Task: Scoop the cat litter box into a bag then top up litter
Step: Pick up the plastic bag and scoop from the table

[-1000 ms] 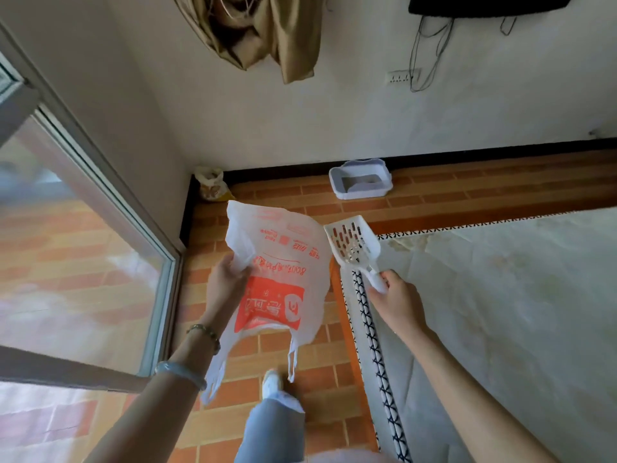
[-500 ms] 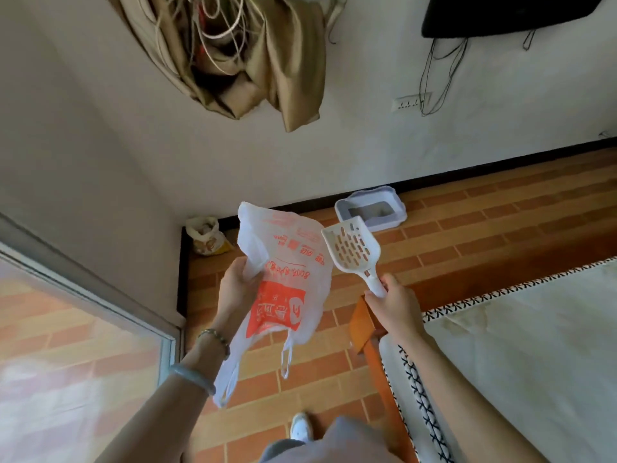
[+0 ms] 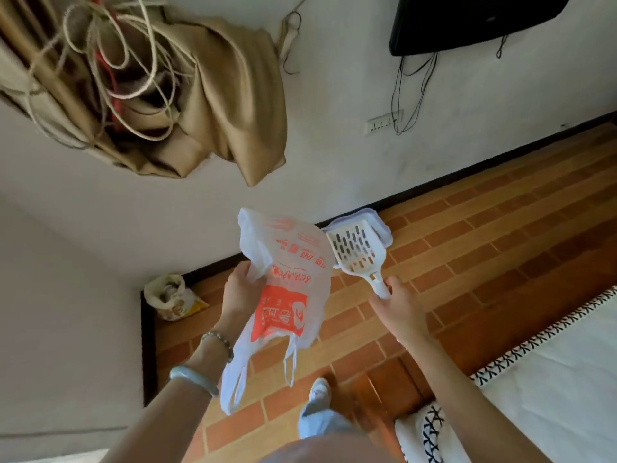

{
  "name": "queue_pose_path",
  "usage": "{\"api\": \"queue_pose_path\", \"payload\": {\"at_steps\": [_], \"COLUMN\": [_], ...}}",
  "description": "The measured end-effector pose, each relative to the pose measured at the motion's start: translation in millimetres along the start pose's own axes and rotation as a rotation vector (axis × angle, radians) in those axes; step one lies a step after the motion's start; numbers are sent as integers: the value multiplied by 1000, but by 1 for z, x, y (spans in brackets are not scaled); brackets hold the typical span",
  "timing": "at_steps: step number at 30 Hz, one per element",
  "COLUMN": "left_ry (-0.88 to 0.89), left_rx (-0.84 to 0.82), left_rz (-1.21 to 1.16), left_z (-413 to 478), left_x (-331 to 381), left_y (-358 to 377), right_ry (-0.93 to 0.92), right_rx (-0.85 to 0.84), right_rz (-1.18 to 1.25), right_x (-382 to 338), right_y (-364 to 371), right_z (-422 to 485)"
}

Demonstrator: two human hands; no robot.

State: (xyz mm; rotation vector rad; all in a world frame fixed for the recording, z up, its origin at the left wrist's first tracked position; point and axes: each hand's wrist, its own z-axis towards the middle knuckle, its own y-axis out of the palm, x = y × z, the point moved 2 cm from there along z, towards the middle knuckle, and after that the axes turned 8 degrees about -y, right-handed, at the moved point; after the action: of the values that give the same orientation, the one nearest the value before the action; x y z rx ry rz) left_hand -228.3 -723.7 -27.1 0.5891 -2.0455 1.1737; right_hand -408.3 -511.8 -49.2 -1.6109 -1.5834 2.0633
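My left hand (image 3: pixel 241 292) grips a white plastic bag (image 3: pixel 287 285) with orange print, which hangs upside down with its handles dangling. My right hand (image 3: pixel 399 305) holds the handle of a white slotted litter scoop (image 3: pixel 355 248), its blade pointing away from me. Behind the scoop, the pale litter box (image 3: pixel 377 222) sits on the brick floor against the wall, mostly hidden by the scoop and bag. A small open sack (image 3: pixel 168 297), possibly litter, stands in the floor corner to the left.
A white bed with a black-and-white patterned edge (image 3: pixel 541 362) and a wooden frame fills the lower right. Tan cloth with ropes (image 3: pixel 160 95) hangs on the wall above. A dark screen (image 3: pixel 474 21) with cables is mounted top right. My foot (image 3: pixel 319 392) is on the brick floor.
I have walked closer to the wall and the view has swung right; the glass door has left the view. Both hands keep their hold on bag and scoop.
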Motion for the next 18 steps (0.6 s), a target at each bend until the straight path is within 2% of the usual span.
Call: {"api": "queue_pose_path", "payload": {"at_steps": [9, 18], "left_ry": [88, 148], "left_rx": [-115, -252], "left_rz": [27, 75], "left_z": [117, 226], "left_x": [113, 202], "left_y": [57, 145], "right_ry": [160, 246], "right_rx": [11, 118], "right_rz": [-8, -2], "right_x": [8, 49], "right_y": [-35, -71], "right_z": [128, 235]}}
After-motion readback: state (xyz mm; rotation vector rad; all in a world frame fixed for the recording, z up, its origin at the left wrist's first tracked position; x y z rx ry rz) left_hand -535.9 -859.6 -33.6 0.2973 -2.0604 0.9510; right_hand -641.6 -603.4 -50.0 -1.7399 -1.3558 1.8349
